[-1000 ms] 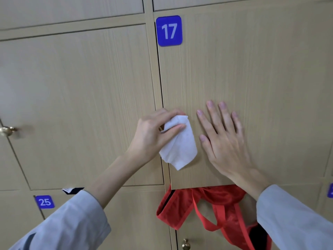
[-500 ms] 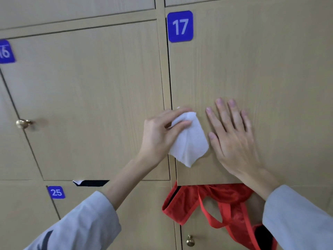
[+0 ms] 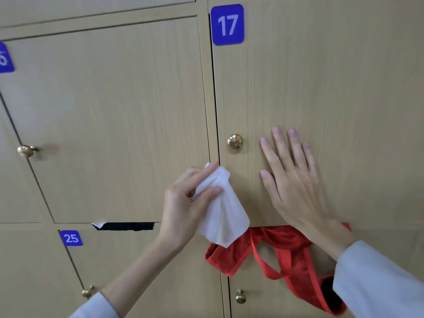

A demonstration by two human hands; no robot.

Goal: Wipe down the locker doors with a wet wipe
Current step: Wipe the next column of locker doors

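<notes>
Head view showed our left hand (image 3: 183,203) pinching the crumpled white wet wipe (image 3: 221,210) at the gap left of the pale wood-grain locker door numbered 17 (image 3: 321,88), while our right hand (image 3: 291,182) lay flat, fingers straight, on it. We judged the dangling wipe could snag the round brass knob (image 3: 235,141) or the red fabric bag (image 3: 284,253) trapped below, slipping from so light a pinch.
</notes>
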